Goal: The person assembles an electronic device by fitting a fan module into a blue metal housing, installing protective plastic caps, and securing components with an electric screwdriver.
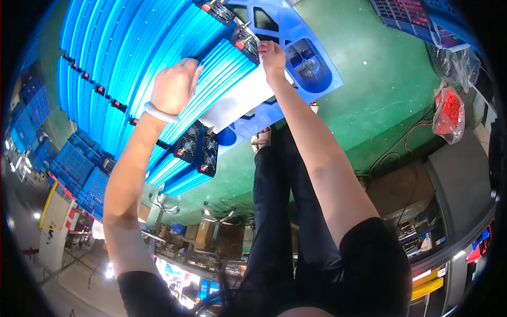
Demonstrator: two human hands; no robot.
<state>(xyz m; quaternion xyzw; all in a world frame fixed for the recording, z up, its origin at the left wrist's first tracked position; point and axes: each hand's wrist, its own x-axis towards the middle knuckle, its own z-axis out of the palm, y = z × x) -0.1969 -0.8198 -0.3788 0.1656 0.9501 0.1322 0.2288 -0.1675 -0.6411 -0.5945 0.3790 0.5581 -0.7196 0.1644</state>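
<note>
Long blue finned power inverters (222,68) stand packed in rows, with black end panels carrying fans and red terminals. Over the top of one lies my left hand (175,87), its fingers curled round the edge of the casing and the tips hidden. A pale band (161,113) circles that wrist. My right hand (273,59) is farther right, beside the black end panel (246,45) of an inverter. Its fingers are bent closed at the edge of a white sheet (243,95), which lies on a blue plastic pallet (330,79) under the inverters.
Blue plastic crates (79,161) are stacked at the left, and another blue basket (406,21) is at the far right. A clear bag of small red parts (449,113) hangs at the right. Cables (388,158) trail over the green floor (364,74). My feet stand close to the pallet.
</note>
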